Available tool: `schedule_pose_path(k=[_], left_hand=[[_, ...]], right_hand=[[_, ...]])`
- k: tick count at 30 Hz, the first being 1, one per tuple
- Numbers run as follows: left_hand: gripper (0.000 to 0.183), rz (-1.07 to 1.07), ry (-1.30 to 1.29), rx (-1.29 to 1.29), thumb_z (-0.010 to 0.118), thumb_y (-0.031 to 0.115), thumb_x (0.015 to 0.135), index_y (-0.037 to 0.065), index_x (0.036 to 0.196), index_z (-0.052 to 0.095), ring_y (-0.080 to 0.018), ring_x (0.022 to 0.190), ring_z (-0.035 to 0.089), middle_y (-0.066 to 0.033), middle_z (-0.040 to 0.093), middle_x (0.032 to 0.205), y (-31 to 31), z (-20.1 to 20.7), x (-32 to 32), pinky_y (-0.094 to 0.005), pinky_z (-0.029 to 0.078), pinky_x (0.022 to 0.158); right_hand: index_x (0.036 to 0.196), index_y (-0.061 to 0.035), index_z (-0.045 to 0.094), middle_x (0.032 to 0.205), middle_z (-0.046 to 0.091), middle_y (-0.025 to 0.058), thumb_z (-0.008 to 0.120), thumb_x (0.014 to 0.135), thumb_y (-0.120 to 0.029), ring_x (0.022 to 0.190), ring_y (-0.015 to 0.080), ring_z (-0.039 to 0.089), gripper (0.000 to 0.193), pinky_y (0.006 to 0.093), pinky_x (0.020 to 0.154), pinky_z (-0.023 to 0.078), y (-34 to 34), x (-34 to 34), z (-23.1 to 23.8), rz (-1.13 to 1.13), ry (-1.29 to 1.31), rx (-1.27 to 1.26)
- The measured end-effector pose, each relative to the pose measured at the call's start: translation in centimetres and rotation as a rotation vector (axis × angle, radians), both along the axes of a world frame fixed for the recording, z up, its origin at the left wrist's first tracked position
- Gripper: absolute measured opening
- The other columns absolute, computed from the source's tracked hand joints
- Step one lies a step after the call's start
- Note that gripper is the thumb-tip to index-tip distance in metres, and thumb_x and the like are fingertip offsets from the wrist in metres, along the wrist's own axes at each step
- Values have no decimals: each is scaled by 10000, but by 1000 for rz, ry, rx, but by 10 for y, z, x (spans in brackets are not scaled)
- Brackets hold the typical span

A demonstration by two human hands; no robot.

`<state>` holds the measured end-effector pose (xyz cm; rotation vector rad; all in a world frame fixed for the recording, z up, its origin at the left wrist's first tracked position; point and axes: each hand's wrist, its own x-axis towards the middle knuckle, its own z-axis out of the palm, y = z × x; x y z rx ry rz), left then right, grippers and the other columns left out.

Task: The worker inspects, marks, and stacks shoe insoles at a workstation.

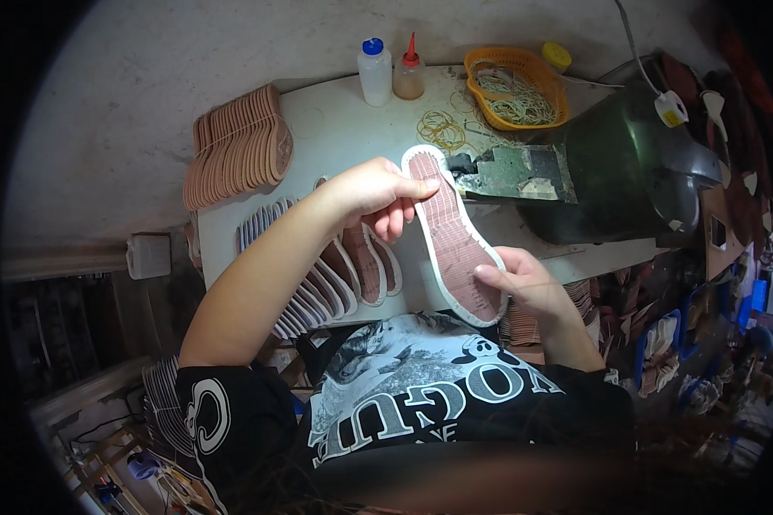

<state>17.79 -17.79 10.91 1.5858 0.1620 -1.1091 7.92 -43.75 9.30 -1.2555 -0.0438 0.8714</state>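
A shoe insole (pixel 448 230), pinkish-brown with a white edge strip wrapped round its rim, is held up between my two hands in front of my body. My left hand (pixel 385 199) pinches its upper, narrower end, thumb on the brown face. At the lower, wider end, my right hand (pixel 524 279) grips the edge, its thumb pressed on the face and its fingers hidden behind. Beside my left forearm, more white-edged insoles (pixel 368 268) lie on the table, and a row of them (pixel 313 300) leans in a stack partly covered by that arm.
A dark green machine (pixel 636 172) with a flat metal plate (pixel 524 174) stands right of the insole. A bundle of brown insoles (pixel 239 150) sits at the table's far left. Two squeeze bottles (pixel 375 75) and an orange basket (pixel 517 90) of rubber bands stand at the back.
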Motion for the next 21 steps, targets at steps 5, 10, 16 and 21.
schedule_pose_path(k=[5, 10, 16, 21], left_hand=[[514, -22, -81, 83, 672, 450, 861, 32, 572, 589, -107, 300, 455, -19, 472, 396, 0, 6, 15, -220, 398, 330], [489, 126, -189, 107, 673, 466, 858, 60, 610, 560, -54, 310, 391, 38, 408, 404, 9, -8, 34, -209, 387, 339], [409, 95, -305, -61, 571, 421, 937, 80, 714, 594, -60, 343, 398, 29, 457, 441, 58, -26, 4, -207, 369, 375], [401, 401, -505, 258, 528, 378, 966, -12, 1025, 597, -84, 618, 566, -51, 619, 730, 112, -64, -52, -230, 470, 582]], right_hand=[[1090, 72, 612, 968, 672, 88, 578, 956, -190, 834, 101, 628, 296, 255, 763, 503, 2, 7, -16, -240, 84, 109], [1082, 63, 615, 959, 672, 76, 568, 964, -200, 836, 92, 625, 292, 245, 764, 499, 41, 21, -18, -253, 76, 152], [1161, 37, 561, 1059, 638, 59, 558, 975, -196, 938, 97, 579, 298, 293, 835, 488, 103, -7, -24, -86, -202, 150], [1223, 22, 471, 1051, 613, 167, 562, 936, -129, 960, 254, 609, 337, 346, 866, 477, 140, 4, -78, 5, -534, -186]])
